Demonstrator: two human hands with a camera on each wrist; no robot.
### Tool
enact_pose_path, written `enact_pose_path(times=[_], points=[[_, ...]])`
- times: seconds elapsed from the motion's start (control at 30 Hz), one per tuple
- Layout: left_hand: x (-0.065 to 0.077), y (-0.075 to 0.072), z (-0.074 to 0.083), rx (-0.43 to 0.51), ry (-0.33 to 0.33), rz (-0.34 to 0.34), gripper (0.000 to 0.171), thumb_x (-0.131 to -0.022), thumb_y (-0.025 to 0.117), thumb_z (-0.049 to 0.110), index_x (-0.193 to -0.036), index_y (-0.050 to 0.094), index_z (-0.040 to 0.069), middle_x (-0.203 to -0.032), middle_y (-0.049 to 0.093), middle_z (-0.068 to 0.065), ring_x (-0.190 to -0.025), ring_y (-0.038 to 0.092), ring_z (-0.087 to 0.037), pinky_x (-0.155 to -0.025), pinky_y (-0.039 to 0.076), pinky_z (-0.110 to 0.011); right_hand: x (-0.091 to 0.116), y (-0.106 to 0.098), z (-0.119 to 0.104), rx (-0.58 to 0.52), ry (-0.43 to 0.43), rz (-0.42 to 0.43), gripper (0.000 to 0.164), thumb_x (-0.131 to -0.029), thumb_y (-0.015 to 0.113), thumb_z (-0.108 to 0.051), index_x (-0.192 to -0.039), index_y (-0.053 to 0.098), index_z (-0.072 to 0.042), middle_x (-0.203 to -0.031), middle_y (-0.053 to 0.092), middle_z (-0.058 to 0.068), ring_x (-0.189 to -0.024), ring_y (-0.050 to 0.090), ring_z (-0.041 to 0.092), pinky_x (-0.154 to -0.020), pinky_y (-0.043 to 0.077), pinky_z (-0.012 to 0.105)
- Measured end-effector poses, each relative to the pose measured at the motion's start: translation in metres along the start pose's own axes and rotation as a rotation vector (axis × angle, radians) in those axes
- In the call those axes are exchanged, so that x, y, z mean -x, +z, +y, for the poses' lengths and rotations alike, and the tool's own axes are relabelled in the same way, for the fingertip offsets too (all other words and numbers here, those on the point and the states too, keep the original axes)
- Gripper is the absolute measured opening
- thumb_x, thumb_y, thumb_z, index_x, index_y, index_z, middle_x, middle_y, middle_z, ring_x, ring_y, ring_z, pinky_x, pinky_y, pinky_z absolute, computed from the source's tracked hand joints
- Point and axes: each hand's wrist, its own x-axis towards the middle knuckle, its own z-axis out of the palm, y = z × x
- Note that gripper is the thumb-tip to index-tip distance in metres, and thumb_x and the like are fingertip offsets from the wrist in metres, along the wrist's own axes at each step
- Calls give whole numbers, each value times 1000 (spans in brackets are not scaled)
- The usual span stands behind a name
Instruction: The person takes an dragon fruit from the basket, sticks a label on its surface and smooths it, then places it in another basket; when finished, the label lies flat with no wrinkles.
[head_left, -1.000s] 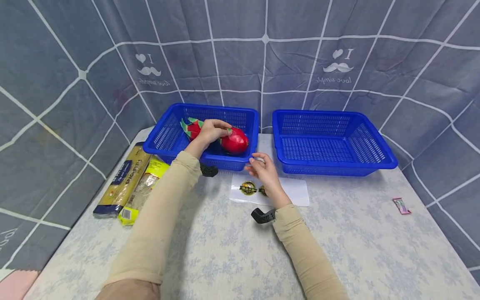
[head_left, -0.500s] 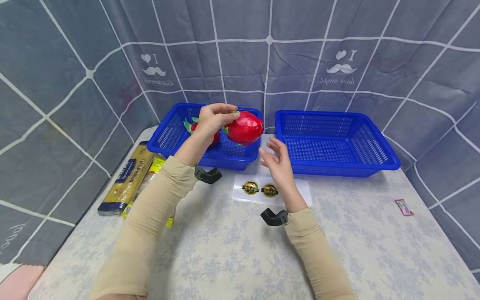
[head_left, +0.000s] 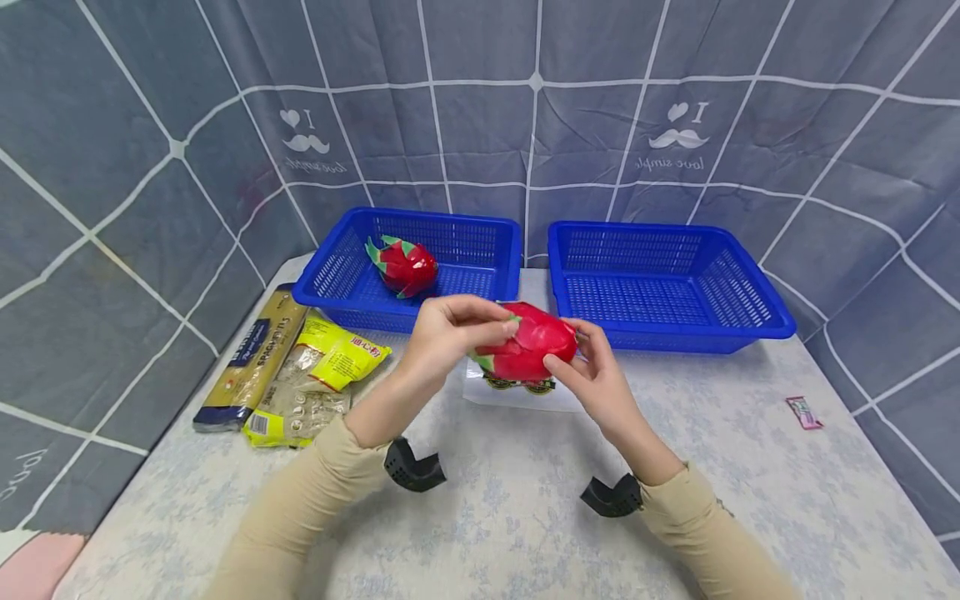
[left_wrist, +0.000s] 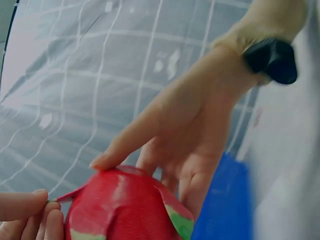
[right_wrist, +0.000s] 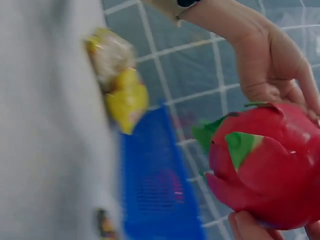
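Note:
Between my two hands, over the table, is a red dragon fruit with green-tipped scales. My left hand pinches one of its scales, which stands out from the fruit in the left wrist view. The right hand grips the fruit's other end, thumb in front and fingers behind. A second dragon fruit lies in the left blue basket. Under the held fruit, a white sheet with round black-and-gold stickers is partly covered.
To the right stands another blue basket. A pack of spaghetti and a yellow-and-clear bag lie at the left. A small pink wrapped packet rests at the right. A grey curtain closes off the back.
The left hand has lifted the dragon fruit out of the left basket and brought it nearer and to the right. My right hand has moved to it and now grips it too.

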Motion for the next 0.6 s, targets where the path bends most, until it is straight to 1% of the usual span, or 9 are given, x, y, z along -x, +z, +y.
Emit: enact_pose_path(times=[0.07, 0.17, 0.23, 0.3, 0.37, 0.43, 0.53, 0.6], points=[[13, 3, -10, 26, -37, -32, 16, -76, 75, 0, -90, 70, -6, -82, 70, -7, -70, 68, -17, -67, 56, -32, 11, -4, 8, -20, 13, -51, 54, -89, 60, -1, -135, 31, 0, -131, 42, 17, -108, 59, 23, -85, 51, 27], [30, 7, -28, 86, -96, -69, 15, -75, 74, -4, -88, 68, -10, -79, 70, -6, -68, 69, -16, -66, 56, -32, 24, -11, 22, -50, 30, -120, 53, -87, 61, 1, -131, 32, 5, -126, 43, 15, -99, 62, 17, -80, 52, 27], [39, 9, -40, 125, -131, -78, 17, -75, 73, -5, -89, 67, -13, -78, 70, -6, -67, 68, -16, -65, 56, -32, 31, -15, 30, -70, 45, -163, 52, -86, 62, 1, -127, 32, 8, -123, 44, 13, -95, 64, 16, -78, 53, 28], [47, 11, -52, 145, -162, -78, 19, -75, 73, -5, -90, 66, -15, -78, 70, -6, -66, 68, -15, -65, 56, -30, 37, -18, 38, -80, 66, -204, 51, -85, 63, 0, -124, 32, 10, -120, 46, 12, -92, 64, 16, -76, 54, 28], [53, 13, -63, 159, -184, -78, 21, -74, 72, -7, -90, 64, -18, -77, 70, -8, -65, 68, -15, -64, 56, -30, 41, -21, 46, -91, 94, -240, 50, -84, 64, 0, -121, 32, 11, -119, 46, 12, -89, 65, 16, -74, 54, 27], [56, 15, -73, 163, -206, -80, 20, -74, 72, -7, -89, 64, -17, -78, 70, -10, -65, 68, -15, -64, 56, -29, 43, -23, 54, -101, 119, -270, 50, -84, 64, 0, -120, 31, 13, -120, 46, 15, -88, 65, 16, -74, 54, 27], [60, 16, -85, 131, -243, -77, 19, -72, 74, -6, -87, 66, -15, -78, 70, -9, -66, 68, -15, -64, 55, -28, 45, -26, 63, -103, 146, -289, 51, -83, 65, 1, -120, 31, 14, -123, 44, 19, -88, 64, 15, -73, 53, 25], [60, 17, -89, 95, -260, -87, 20, -72, 75, -3, -87, 67, -13, -78, 70, -7, -68, 67, -13, -64, 55, -26, 45, -27, 69, -99, 158, -295, 52, -82, 65, 1, -120, 31, 13, -122, 44, 20, -90, 64, 14, -74, 53, 25]])
